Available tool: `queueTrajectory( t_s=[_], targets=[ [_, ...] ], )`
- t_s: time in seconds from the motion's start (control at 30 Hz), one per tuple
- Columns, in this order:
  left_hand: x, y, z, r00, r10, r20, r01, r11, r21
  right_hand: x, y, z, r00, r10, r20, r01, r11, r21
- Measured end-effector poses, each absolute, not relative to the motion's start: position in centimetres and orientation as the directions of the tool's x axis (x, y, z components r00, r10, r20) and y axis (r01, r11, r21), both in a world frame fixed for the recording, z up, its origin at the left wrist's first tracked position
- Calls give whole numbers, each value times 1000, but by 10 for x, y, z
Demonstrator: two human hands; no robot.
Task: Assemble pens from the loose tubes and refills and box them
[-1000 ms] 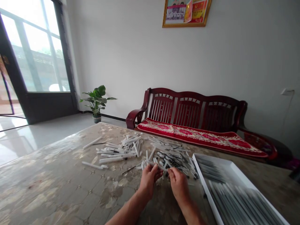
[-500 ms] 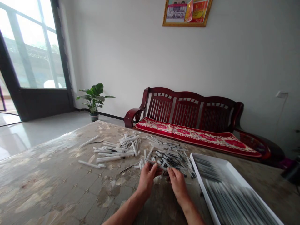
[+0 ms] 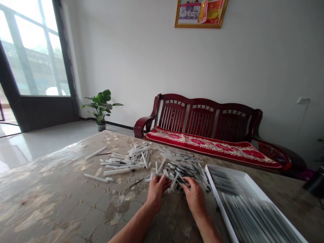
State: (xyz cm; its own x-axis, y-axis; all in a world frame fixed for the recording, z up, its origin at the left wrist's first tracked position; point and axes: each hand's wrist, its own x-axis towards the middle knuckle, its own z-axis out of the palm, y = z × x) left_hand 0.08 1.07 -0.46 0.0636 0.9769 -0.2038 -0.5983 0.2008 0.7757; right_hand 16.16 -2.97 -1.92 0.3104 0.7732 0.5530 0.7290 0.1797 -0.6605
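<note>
My left hand [image 3: 156,190] is closed on a slim whitish pen barrel [image 3: 156,174], held low over the table and pointing left. Just to the right, my right hand [image 3: 196,197] reaches to the near edge of a heap of dark-tipped pen parts [image 3: 188,171]. Its thumb and fingers are pinched together there; what is between them is too small to make out. White pen barrels [image 3: 124,168] lie in a loose pile beyond and left of my left hand. A thin dark refill [image 3: 136,182] rests on the table beside it.
A white open box [image 3: 249,185] stands at the right, filled with rows of pens [image 3: 255,216]. A single barrel [image 3: 95,178] and another [image 3: 95,153] lie to the left on the patterned table [image 3: 63,209]. Behind the table is a red wooden bench [image 3: 202,113].
My right hand has come away from the barrel in my left hand and moved slightly right, to the dark-tipped heap. My left hand keeps the barrel, shifted slightly left.
</note>
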Motion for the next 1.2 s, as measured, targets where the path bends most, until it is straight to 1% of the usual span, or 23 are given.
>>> queueTrajectory(
  t_s=[0.23, 0.33, 0.43, 0.47, 0.53, 0.63, 0.7, 0.8, 0.93, 1.07, 1.13, 1.2],
  targets=[
    [5, 8, -6, 101, 974, -201, -570, 222, 791, 150, -35, -9, 215, 770, 601, 746, 267, -610],
    [-2, 14, -5, 41, 982, -183, -581, 172, 796, 159, -32, -12, 271, 728, 629, 734, 267, -625],
    [-14, 24, -2, -113, 982, -154, -557, 66, 828, 178, -30, -18, 395, 680, 617, 725, 182, -665],
    [-18, 26, -2, -158, 979, -126, -514, 28, 857, 184, -30, -20, 437, 669, 601, 723, 137, -678],
    [-23, 29, -1, -188, 981, -43, -365, -29, 931, 195, -31, -22, 504, 654, 564, 717, 47, -696],
    [-22, 27, -1, -120, 990, 68, -79, -78, 994, 202, -32, -24, 550, 657, 516, 718, -56, -694],
    [-18, 24, -2, -71, 993, 100, 42, -97, 994, 203, -31, -27, 549, 665, 506, 728, -83, -681],
    [-12, 22, -2, -37, 996, 77, 64, -74, 995, 204, -29, -32, 522, 660, 541, 746, -45, -664],
    [-9, 22, -4, -41, 999, 14, -21, -15, 1000, 204, -26, -37, 499, 637, 588, 765, -5, -644],
    [-17, 21, 0, -63, 996, 64, -81, -69, 994, 200, -26, -39, 426, 637, 643, 809, 51, -586],
    [-28, 21, 7, -91, 989, 116, 4, -116, 993, 198, -27, -38, 390, 630, 671, 827, 81, -556],
    [-45, 22, 18, -123, 975, 183, 226, -152, 962, 197, -27, -38, 358, 625, 693, 840, 109, -532]
  ],
)
